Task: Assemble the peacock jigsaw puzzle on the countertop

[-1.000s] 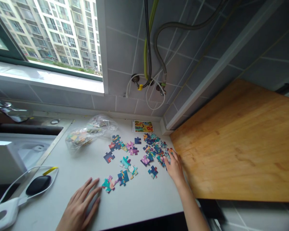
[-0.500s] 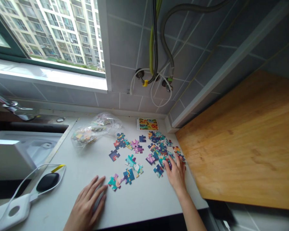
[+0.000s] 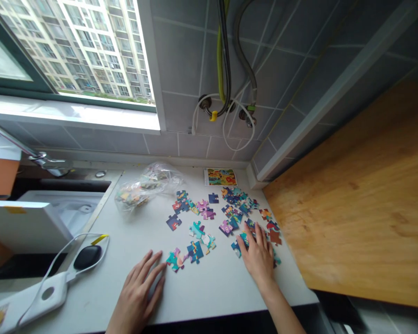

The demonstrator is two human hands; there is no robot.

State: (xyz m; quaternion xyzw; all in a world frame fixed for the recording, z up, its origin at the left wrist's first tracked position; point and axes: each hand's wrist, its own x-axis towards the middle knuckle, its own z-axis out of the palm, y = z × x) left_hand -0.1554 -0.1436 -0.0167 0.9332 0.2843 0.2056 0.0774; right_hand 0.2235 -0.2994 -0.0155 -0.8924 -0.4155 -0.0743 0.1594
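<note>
Jigsaw pieces (image 3: 195,252), right hand (image 3: 258,256) seemingly atop them

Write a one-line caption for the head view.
The left hand and right hand rest among jigsaw pieces on a white countertop.

Jigsaw pieces (image 3: 197,229) lie scattered on the tabletop (image 3: 209,287); the left grip (image 3: 137,292) rests open just beside them at 7 o'clock, the right grip (image 3: 258,255) spread on them at 5 o'clock. Plastic bag (image 3: 146,188) at 10 o'clock, picture card (image 3: 220,176) at 12, wooden board (image 3: 351,195) at 3.
</note>
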